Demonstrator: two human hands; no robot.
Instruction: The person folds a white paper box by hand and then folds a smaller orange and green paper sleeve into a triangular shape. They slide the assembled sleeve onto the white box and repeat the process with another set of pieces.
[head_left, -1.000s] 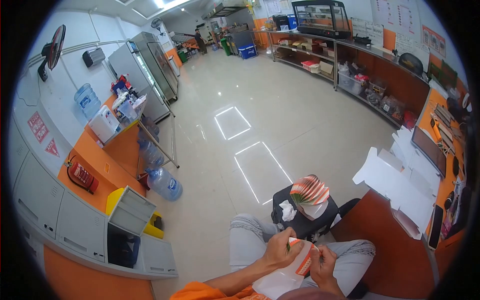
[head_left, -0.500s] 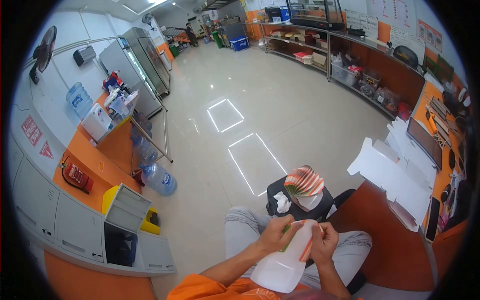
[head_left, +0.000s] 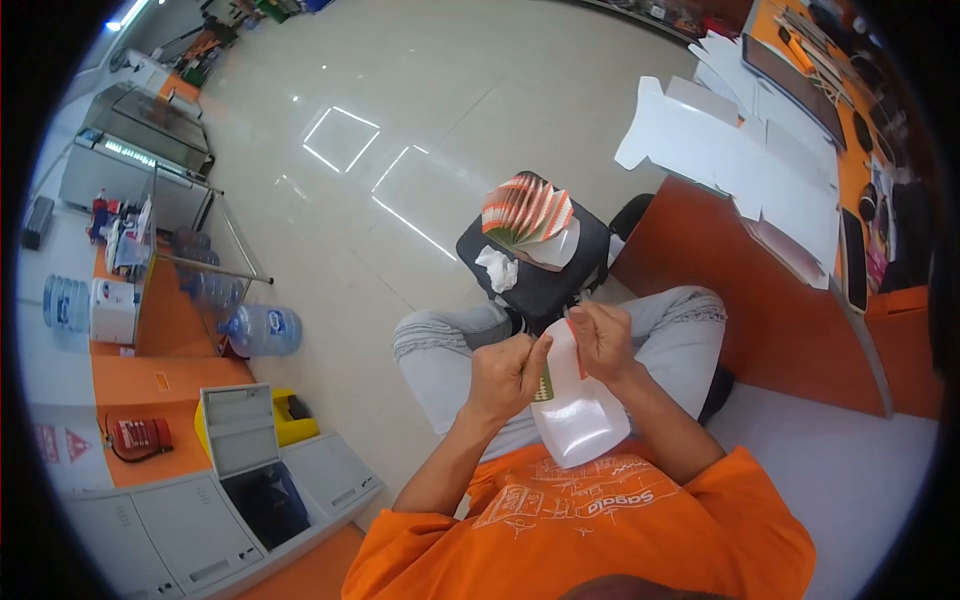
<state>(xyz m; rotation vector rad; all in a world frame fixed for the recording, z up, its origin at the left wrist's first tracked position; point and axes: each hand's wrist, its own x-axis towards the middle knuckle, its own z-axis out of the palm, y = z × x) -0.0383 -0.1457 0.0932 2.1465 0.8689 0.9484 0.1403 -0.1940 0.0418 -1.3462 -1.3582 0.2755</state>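
Note:
Above my lap is a paper food carton (head_left: 585, 420), white on the face toward me, with green and orange print along its sides. My left hand (head_left: 505, 378) grips its left edge near the top, thumb up and fingers curled. On the opposite edge, my right hand (head_left: 603, 340) pinches the carton with the thumb on top. Its narrow end lies between the hands, and the wide rounded end points toward my orange shirt. Beyond my hands, a fanned stack of printed cartons (head_left: 525, 212) rests on a black padded seat or bag (head_left: 480, 240), beside crumpled white paper (head_left: 497, 268).
Flat white cardboard sheets (head_left: 720, 150) overhang the desk at right, near a tablet (head_left: 795, 92) and a phone (head_left: 854, 260). Left are water bottles (head_left: 262, 331), a fire extinguisher (head_left: 140, 437) and grey lockers (head_left: 150, 530), one with its door open.
The head view has tilted down and turned, so more of the shirt shows. Both hands still hold the carton, their thumbs now raised along its upper edges.

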